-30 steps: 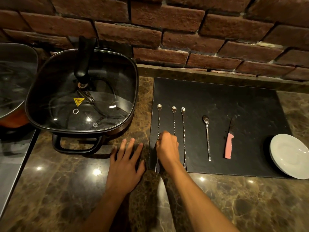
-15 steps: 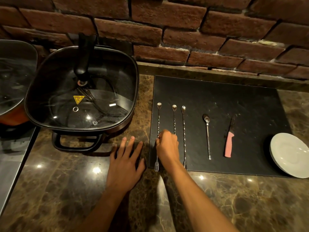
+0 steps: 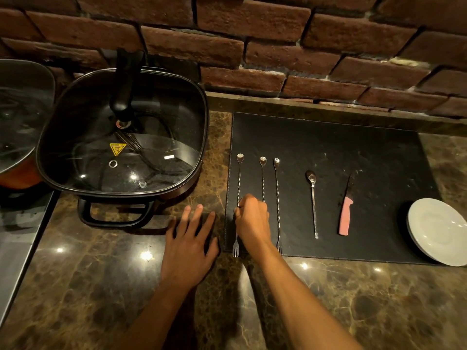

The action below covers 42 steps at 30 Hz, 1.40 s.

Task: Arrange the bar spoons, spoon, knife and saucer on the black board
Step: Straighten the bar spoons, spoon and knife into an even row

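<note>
Three long twisted bar spoons lie side by side on the left part of the black board (image 3: 328, 147): the left one (image 3: 238, 180), the middle one (image 3: 263, 178) and the right one (image 3: 277, 193). My right hand (image 3: 252, 219) rests over them, its fingers pinched on the left bar spoon's stem. A short spoon (image 3: 313, 203) and a pink-handled knife (image 3: 345, 215) lie further right. The white saucer (image 3: 439, 231) overhangs the board's right corner. My left hand (image 3: 189, 248) lies flat on the counter, fingers spread.
A square black electric pan with a glass lid (image 3: 121, 137) stands left of the board, its handle near my left hand. An orange pot with a lid (image 3: 17, 127) sits at the far left. A brick wall (image 3: 252, 46) runs behind the brown marble counter (image 3: 101, 299).
The left bar spoon has slid slightly away from me under my right hand. My left hand has stayed flat in place.
</note>
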{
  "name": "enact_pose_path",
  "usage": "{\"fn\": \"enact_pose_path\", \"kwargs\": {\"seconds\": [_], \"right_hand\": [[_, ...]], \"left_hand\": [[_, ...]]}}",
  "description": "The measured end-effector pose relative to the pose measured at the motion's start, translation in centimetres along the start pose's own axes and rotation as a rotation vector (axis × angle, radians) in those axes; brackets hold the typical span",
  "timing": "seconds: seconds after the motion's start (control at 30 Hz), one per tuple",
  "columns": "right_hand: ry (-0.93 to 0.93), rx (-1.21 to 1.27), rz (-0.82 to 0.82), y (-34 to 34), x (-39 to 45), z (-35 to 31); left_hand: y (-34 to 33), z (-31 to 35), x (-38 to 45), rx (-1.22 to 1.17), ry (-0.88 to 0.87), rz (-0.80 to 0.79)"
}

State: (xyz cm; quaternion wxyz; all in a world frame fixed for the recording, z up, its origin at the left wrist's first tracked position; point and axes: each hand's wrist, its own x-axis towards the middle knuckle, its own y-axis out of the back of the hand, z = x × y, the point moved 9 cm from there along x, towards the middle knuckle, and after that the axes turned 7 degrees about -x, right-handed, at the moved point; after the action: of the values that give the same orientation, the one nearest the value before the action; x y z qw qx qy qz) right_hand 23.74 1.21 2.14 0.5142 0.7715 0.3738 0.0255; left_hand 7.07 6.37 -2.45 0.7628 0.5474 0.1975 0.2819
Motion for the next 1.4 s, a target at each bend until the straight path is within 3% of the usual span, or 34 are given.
{"fn": "enact_pose_path", "kwargs": {"seconds": [0.27, 0.5, 1.4], "right_hand": [[-0.056, -0.035, 0.288, 6.1, 0.6, 2.5], [-0.078, -0.131, 0.178, 5.3, 0.9, 4.2], [-0.016, -0.125, 0.145, 3.9, 1.1, 2.0]], "left_hand": [[0.1, 0.0, 0.0, -0.015, 0.009, -0.003], [0.2, 0.1, -0.1, -0.012, -0.007, 0.025], [-0.1, -0.2, 0.0, -0.024, 0.012, 0.001]]}}
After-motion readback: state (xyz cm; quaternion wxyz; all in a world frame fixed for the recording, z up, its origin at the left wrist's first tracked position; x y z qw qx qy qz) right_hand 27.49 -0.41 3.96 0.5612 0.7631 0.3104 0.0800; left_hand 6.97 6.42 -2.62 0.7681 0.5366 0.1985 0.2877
